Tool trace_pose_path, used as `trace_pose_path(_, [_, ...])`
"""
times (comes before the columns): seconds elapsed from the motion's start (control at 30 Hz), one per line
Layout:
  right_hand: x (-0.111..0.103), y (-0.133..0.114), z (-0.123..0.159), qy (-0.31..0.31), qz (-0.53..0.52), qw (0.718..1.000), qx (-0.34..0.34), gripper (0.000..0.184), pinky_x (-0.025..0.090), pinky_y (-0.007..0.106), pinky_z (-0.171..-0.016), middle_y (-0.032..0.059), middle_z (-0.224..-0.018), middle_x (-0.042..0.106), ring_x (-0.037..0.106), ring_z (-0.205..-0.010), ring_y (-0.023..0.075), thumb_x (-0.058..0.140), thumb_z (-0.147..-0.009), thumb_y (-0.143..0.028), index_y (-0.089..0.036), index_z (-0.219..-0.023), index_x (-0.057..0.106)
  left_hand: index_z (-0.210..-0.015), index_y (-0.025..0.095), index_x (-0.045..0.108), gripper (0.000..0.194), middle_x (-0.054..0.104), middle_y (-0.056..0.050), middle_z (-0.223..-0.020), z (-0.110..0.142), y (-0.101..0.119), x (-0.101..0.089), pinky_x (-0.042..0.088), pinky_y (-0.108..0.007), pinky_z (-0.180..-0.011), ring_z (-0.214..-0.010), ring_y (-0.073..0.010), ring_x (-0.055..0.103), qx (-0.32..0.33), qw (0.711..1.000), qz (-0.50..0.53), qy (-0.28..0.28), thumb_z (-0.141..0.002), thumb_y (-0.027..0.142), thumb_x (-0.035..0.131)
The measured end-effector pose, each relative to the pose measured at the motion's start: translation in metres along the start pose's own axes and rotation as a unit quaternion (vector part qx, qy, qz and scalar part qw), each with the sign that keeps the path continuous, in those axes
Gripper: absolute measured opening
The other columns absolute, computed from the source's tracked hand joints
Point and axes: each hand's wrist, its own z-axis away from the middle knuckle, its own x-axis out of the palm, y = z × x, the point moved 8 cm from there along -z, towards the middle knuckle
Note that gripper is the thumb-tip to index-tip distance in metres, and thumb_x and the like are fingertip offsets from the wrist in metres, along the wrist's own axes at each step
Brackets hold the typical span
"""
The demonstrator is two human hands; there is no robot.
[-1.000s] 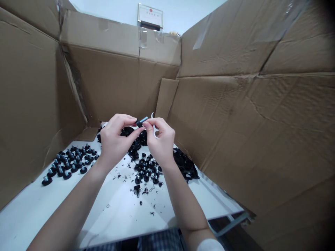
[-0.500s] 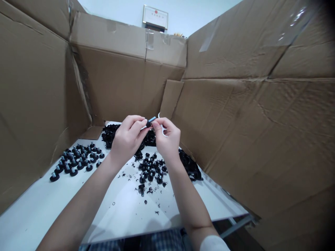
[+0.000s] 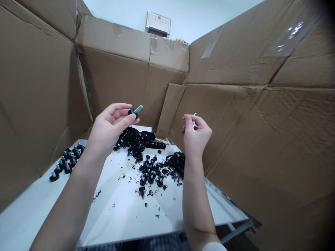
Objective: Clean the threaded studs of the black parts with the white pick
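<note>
My left hand (image 3: 103,130) is raised over the table and pinches a levelling foot (image 3: 134,113) between thumb and fingers. It has a black base and a bright metal threaded stud that points up and to the right. Well apart on the right, my right hand (image 3: 197,137) is closed around a small white curved tool (image 3: 194,125) with a loop in it. Most of that tool is hidden by the fingers. Below and between the hands lies a loose cluster of similar black feet (image 3: 151,170) with studs.
Rows of black feet (image 3: 68,161) stand stud-up at the left of the white table (image 3: 123,216). Black plastic pieces (image 3: 136,139) are heaped at the back, with another black heap (image 3: 176,162) at right. Thin black trimmings are scattered about. Cardboard walls (image 3: 125,87) enclose the table.
My hands have parted: the left moved left and up with the levelling foot, the right moved right with the white tool. The view has tilted slightly.
</note>
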Motion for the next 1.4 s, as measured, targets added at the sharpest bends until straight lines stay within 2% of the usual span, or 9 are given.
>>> trace_pose_path(0.17, [0.011, 0.026, -0.009, -0.089, 0.253, 0.963, 0.03, 0.024, 0.045, 0.036, -0.07, 0.012, -0.076, 0.073, 0.065, -0.071, 0.0242, 0.056, -0.082, -0.029, -0.016, -0.077, 0.075, -0.096, 0.018, 0.074, 0.026, 0.073, -0.008, -0.093, 0.006, -0.007, 0.017, 0.06, -0.031, -0.088, -0.089, -0.0192, 0.072, -0.115, 0.986, 0.09, -0.08, -0.073, 0.03, 0.079])
trace_pose_path(0.4, [-0.002, 0.037, -0.012, -0.053, 0.313, 0.946, 0.071, 0.027, 0.047, 0.043, -0.071, 0.0176, -0.092, 0.075, 0.067, -0.082, 0.0311, 0.056, -0.077, -0.02, -0.016, -0.091, 0.078, -0.09, 0.02, 0.078, 0.026, 0.075, -0.007, -0.086, 0.015, -0.009, 0.03, 0.063, -0.024, -0.078, -0.081, -0.0173, 0.073, -0.142, 0.974, 0.115, -0.13, -0.069, 0.036, 0.083])
trace_pose_path(0.53, [-0.006, 0.018, -0.012, -0.016, 0.233, 0.972, -0.001, 0.026, 0.049, 0.043, -0.081, 0.0159, -0.096, 0.075, 0.067, -0.088, 0.0284, 0.059, -0.078, -0.023, -0.013, -0.096, 0.076, -0.093, 0.025, 0.078, 0.02, 0.075, -0.004, -0.092, 0.021, -0.008, 0.04, 0.061, -0.02, -0.08, -0.084, -0.0139, 0.072, -0.128, 0.972, 0.103, -0.17, -0.074, 0.033, 0.08])
trace_pose_path(0.63, [0.0, -0.015, 0.002, -0.085, 0.04, 0.994, -0.063, 0.021, 0.05, 0.033, -0.072, 0.0063, -0.085, 0.074, 0.066, -0.076, 0.018, 0.06, -0.085, -0.032, -0.019, -0.089, 0.075, -0.089, 0.026, 0.078, 0.018, 0.075, -0.002, -0.09, 0.025, -0.01, 0.045, 0.059, -0.015, -0.077, -0.08, -0.0105, 0.072, -0.129, 0.973, 0.085, -0.169, -0.072, 0.03, 0.082])
trace_pose_path(0.73, [0.011, -0.055, 0.026, -0.205, -0.067, 0.968, -0.125, 0.014, 0.046, 0.027, -0.059, 0.0002, -0.079, 0.072, 0.061, -0.067, 0.0124, 0.062, -0.086, -0.031, -0.024, -0.088, 0.073, -0.089, 0.026, 0.077, 0.019, 0.074, -0.001, -0.088, 0.026, -0.015, 0.046, 0.058, -0.014, -0.076, -0.078, -0.0098, 0.072, -0.132, 0.978, 0.062, -0.151, -0.071, 0.028, 0.082])
trace_pose_path(0.83, [0.015, -0.084, 0.045, -0.247, -0.094, 0.945, -0.194, 0.01, 0.047, 0.027, -0.063, -0.0013, -0.077, 0.069, 0.06, -0.069, 0.0113, 0.061, -0.087, -0.025, -0.024, -0.087, 0.072, -0.095, 0.025, 0.076, 0.02, 0.074, -0.002, -0.092, 0.028, -0.019, 0.046, 0.058, -0.02, -0.082, -0.085, -0.0125, 0.072, -0.122, 0.98, 0.043, -0.149, -0.075, 0.026, 0.079])
trace_pose_path(1.0, [0.018, -0.089, 0.053, -0.232, -0.086, 0.946, -0.211, 0.012, 0.048, 0.027, -0.063, -0.0013, -0.073, 0.065, 0.059, -0.069, 0.0116, 0.059, -0.087, -0.019, -0.023, -0.086, 0.069, -0.094, 0.023, 0.074, 0.023, 0.072, -0.003, -0.093, 0.026, -0.019, 0.041, 0.057, -0.027, -0.084, -0.087, -0.0147, 0.068, -0.085, 0.989, 0.007, -0.119, -0.072, 0.026, 0.081])
trace_pose_path(1.2, [0.019, -0.088, 0.053, -0.22, -0.074, 0.953, -0.193, 0.014, 0.047, 0.026, -0.062, -0.0022, -0.069, 0.063, 0.058, -0.066, 0.0108, 0.058, -0.086, -0.015, -0.021, -0.076, 0.066, -0.091, 0.024, 0.075, 0.02, 0.071, -0.002, -0.087, 0.025, -0.014, 0.042, 0.056, -0.023, -0.078, -0.083, -0.0124, 0.065, -0.039, 0.995, -0.035, -0.087, -0.072, 0.025, 0.081])
trace_pose_path(1.4, [0.017, -0.089, 0.053, -0.222, -0.06, 0.951, -0.207, 0.013, 0.048, 0.027, -0.063, -0.0022, -0.071, 0.064, 0.059, -0.068, 0.011, 0.058, -0.088, -0.018, -0.023, -0.079, 0.066, -0.093, 0.025, 0.075, 0.02, 0.072, -0.002, -0.088, 0.027, -0.011, 0.043, 0.058, -0.025, -0.078, -0.084, -0.0139, 0.067, -0.019, 0.995, -0.043, -0.089, -0.073, 0.023, 0.08])
